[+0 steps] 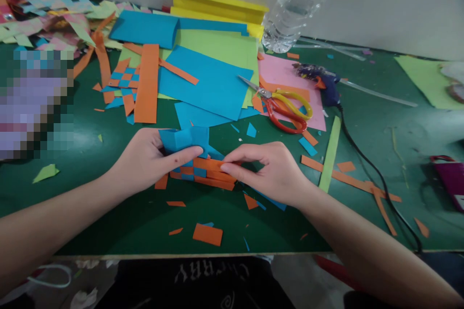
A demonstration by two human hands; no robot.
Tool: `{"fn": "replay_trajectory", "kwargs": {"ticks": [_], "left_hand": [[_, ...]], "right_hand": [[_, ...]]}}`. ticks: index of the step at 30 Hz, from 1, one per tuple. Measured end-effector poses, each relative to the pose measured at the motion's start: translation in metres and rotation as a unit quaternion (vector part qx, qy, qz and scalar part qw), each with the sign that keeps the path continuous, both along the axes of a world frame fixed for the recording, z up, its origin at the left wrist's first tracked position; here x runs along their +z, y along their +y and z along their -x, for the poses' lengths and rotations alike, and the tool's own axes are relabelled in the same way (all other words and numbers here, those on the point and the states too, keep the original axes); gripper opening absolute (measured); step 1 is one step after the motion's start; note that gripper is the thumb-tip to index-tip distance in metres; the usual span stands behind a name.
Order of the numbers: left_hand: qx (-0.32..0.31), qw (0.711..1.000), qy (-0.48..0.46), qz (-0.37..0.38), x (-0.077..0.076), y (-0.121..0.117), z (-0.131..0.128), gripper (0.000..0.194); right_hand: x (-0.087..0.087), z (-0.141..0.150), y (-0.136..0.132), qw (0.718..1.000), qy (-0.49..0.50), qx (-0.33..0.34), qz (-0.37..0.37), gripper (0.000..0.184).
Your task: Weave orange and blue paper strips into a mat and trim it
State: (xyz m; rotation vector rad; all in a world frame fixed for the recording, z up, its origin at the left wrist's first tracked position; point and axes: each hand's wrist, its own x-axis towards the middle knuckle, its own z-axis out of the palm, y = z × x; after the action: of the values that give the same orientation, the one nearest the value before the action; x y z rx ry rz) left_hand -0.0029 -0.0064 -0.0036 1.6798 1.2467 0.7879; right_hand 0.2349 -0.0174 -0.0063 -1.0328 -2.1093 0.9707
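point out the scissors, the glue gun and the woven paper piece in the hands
scissors point(286, 106): head view, on the red and yellow handles
glue gun point(326, 88): head view, on its dark blue body
woven paper piece point(208, 171): head view, on the orange strips between both hands

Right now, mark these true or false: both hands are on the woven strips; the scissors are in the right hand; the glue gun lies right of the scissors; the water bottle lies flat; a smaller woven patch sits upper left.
1. Both hands on the woven strips: true. The left hand and right hand pinch the orange-and-blue woven paper piece.
2. False. The scissors lie on the paper sheets.
3. True. The glue gun lies right of them.
4. False. The water bottle stands upright.
5. True. The small woven patch lies there.
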Motion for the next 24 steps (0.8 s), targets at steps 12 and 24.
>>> {"fn": "replay_trajectory", "kwargs": {"ticks": [12, 24], "left_hand": [[0.017, 0.999, -0.026, 0.022, -0.0024, -0.0014, 0.0033, 0.019], [-0.015, 0.999, 0.018, -0.025, -0.0009, 0.0012, 0.0053, 0.033]], "right_hand": [[0.0015, -0.0003, -0.0003, 0.996, -0.042, -0.029, -0.078, 0.01], [0.0016, -0.0023, 0.0013, 0.999, -0.039, -0.033, -0.001, 0.01]]}}
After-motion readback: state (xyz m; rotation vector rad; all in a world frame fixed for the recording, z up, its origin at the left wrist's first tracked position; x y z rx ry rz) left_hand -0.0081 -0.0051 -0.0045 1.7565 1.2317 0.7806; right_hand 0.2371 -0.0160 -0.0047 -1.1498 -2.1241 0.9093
